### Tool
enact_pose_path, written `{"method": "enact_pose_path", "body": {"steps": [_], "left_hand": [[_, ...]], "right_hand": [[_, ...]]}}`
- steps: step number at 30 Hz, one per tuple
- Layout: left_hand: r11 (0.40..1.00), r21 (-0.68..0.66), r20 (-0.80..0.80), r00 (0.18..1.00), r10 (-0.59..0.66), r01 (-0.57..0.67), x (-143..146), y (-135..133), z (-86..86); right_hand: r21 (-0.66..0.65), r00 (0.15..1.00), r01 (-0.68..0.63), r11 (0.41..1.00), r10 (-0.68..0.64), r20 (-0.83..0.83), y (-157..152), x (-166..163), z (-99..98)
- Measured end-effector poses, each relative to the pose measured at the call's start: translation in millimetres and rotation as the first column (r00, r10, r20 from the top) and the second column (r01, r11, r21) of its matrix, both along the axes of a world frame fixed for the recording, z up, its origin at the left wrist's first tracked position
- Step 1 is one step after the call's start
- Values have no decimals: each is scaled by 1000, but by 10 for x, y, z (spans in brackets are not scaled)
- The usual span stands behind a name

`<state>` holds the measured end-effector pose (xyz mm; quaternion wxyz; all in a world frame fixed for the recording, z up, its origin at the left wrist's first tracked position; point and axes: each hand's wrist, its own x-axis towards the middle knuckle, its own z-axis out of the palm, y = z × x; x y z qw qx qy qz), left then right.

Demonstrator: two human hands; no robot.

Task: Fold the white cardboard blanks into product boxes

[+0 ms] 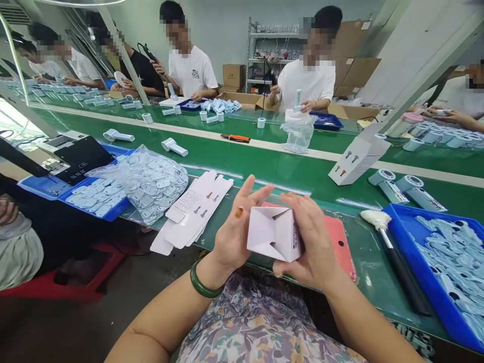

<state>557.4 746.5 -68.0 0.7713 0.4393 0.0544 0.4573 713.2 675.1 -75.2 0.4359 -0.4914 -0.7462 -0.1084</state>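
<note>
A small white carton [262, 233] is raised over the table's near edge, its folded end flaps turned towards me. Around its right side wraps my right hand [316, 244], thumb below and fingers along the far side. My left hand [232, 234] is at the carton's left side with its fingers stretched and spread; how firmly it touches is unclear. A green bangle [204, 282] circles my left wrist. Under the carton lies a red pad [340, 242], partly covered by my right hand. Flat white cartons [198, 209] with printed pictures are stacked left of my hands.
A bag of light-blue parts [155, 184] rests by a blue tray [113, 212] on the left. At right are a black-handled mallet [403, 272] and a blue bin [412, 282] of parts. An upright carton [357, 156] stands on the green belt [260, 166]; co-workers sit opposite.
</note>
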Motion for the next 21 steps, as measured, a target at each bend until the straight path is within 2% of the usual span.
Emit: {"method": "enact_pose_path", "body": {"steps": [3,6,8,10,11,15,16,18,19,20,21], "left_hand": [[999,1,42,998,40,-40,51,-131,-100],[994,107,-19,999,38,-35,88,-144,-147],[985,117,-7,991,132,-130,122,-64,-106],[962,65,35,964,265,-266,171,-4,-54],[956,62,45,957,286,-288,198,-4,-46],[964,201,-43,981,187,-175,266,-90,-174],[961,204,-63,977,202,-186,267,-64,-209],[943,116,-41,947,319,-313,264,99,-222],[920,36,-1,921,390,-390,267,222,-197],[894,-54,45,893,447,-445,280,352,-157],[871,-142,82,872,483,-470,307,470,-113]], "right_hand": [[-100,996,-26,995,17,-89,56,68,-31],[-98,984,-43,994,25,-176,94,60,-34],[-95,978,-78,992,58,-198,104,-23,-36],[-92,970,-122,988,100,-220,118,-97,-29],[-92,967,-127,988,103,-232,127,-103,-16],[-111,977,-1,994,-22,-211,130,79,53],[-89,976,53,995,-70,-205,105,121,44],[35,958,145,989,-131,-255,26,119,-47],[84,940,153,985,-119,-318,-15,70,-129],[80,908,130,988,-86,-411,-46,-4,-226],[19,848,68,997,-48,-528,-61,-94,-328]]}}
